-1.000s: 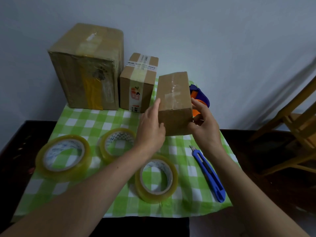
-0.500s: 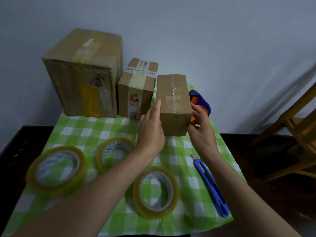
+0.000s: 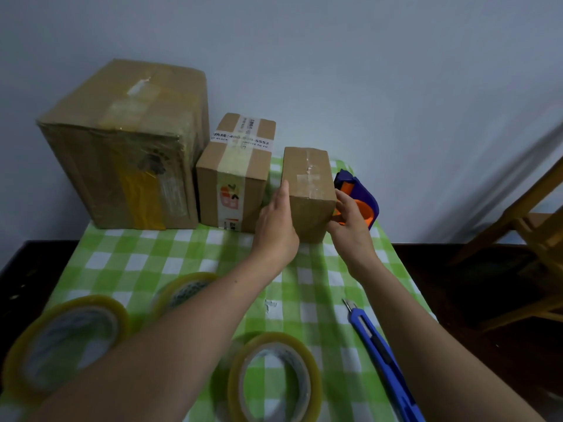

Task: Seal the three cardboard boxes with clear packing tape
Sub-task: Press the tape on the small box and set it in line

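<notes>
A small brown box [image 3: 307,184] stands on the green checked cloth [image 3: 170,260], held between both hands. My left hand [image 3: 275,226] presses flat on its left side and my right hand [image 3: 350,220] grips its right side. To its left stand a medium box [image 3: 236,175] with a printed label and a large taped box [image 3: 128,147] against the wall. Three rolls of clear tape lie near me: one at front left [image 3: 61,342], one partly behind my left forearm [image 3: 182,290], one at front centre [image 3: 274,379].
A blue and orange tape dispenser [image 3: 361,196] sits just behind my right hand. A blue utility knife [image 3: 380,357] lies on the cloth at the right. A wooden chair [image 3: 536,239] stands at the far right beside the dark table edge.
Both hands have carried the small box away from me and set it down on the cloth, next to the medium box. The head view has tilted down.
</notes>
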